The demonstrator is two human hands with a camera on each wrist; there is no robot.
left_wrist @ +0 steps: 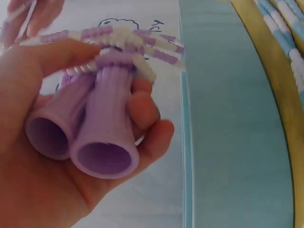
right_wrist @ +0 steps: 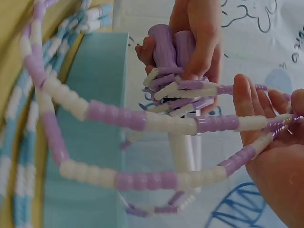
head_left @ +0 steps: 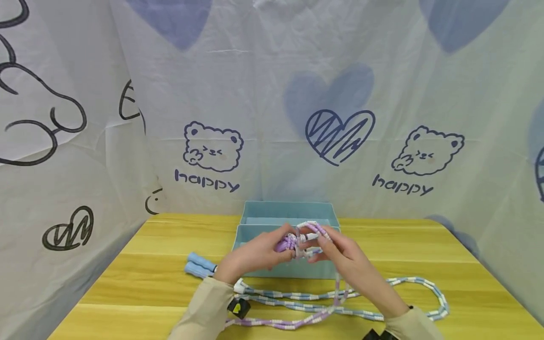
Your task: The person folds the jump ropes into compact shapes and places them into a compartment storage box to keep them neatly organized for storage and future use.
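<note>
My left hand (head_left: pixel 265 249) grips the two lilac handles (left_wrist: pixel 107 123) of a purple-and-white beaded jump rope, their hollow ends toward the left wrist camera. Several turns of beaded cord (right_wrist: pixel 183 95) lie around the handles' upper ends. Facing it, my right hand (head_left: pixel 350 257) holds strands of the same cord (right_wrist: pixel 161 124) between thumb and fingers. From there the slack cord (head_left: pixel 289 326) hangs down to the table and runs left. Both hands are raised in front of a light blue box (head_left: pixel 293 270).
On the wood-patterned table (head_left: pixel 140 283) lies a blue-and-white beaded jump rope (head_left: pixel 442 302), its blue handles (head_left: pixel 199 265) left of the box. The box has a second raised section (head_left: pixel 289 208) behind. A printed cloth (head_left: pixel 272 94) hangs at the back and sides.
</note>
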